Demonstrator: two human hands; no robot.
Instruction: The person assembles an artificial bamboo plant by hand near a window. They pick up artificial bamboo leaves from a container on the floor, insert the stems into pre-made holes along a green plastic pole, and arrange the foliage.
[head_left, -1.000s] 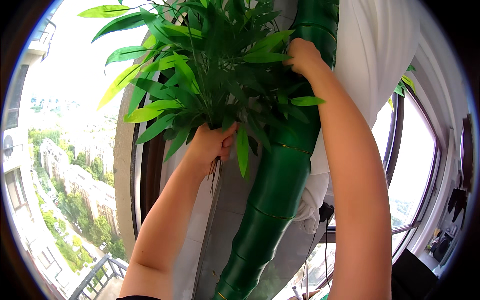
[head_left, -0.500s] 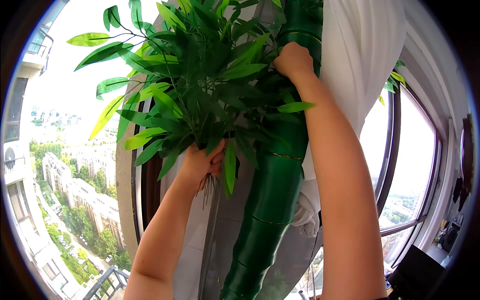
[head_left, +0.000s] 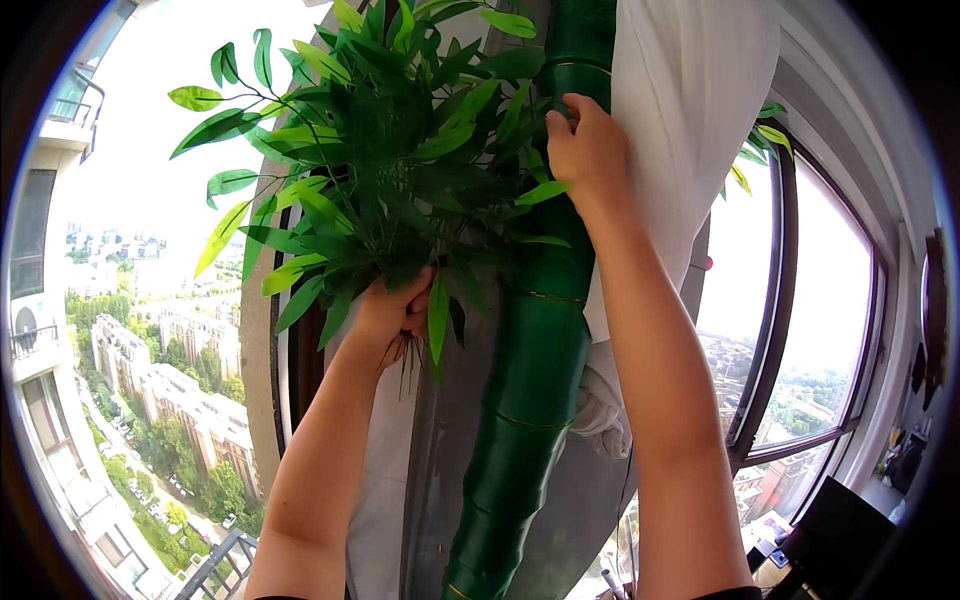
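My left hand (head_left: 387,312) is closed around the gathered thin stems (head_left: 406,362) of a bunch of artificial bamboo leaves (head_left: 375,165). The bare stem ends poke out below the fist, and dark and light green leaves fan out above it. On the right, a thick, glossy green artificial bamboo tube (head_left: 535,380) with gold rings runs up and down the view. My right hand (head_left: 590,145) is raised in front of the tube's upper part, thumb and forefinger apart, with nothing visible between them. The other fingers are partly hidden.
A white curtain (head_left: 680,120) hangs beside the tube, with a bundled white cloth (head_left: 600,415) lower down. Left, a window frame (head_left: 262,340) borders a high view of buildings. At right stand another window (head_left: 800,330) and a dark monitor (head_left: 838,540); more leaves (head_left: 765,140) show above.
My right hand has drawn slightly down, its closed fingers now parted. The left hand keeps its grip on the leaf bunch. The whole view has shifted a little.
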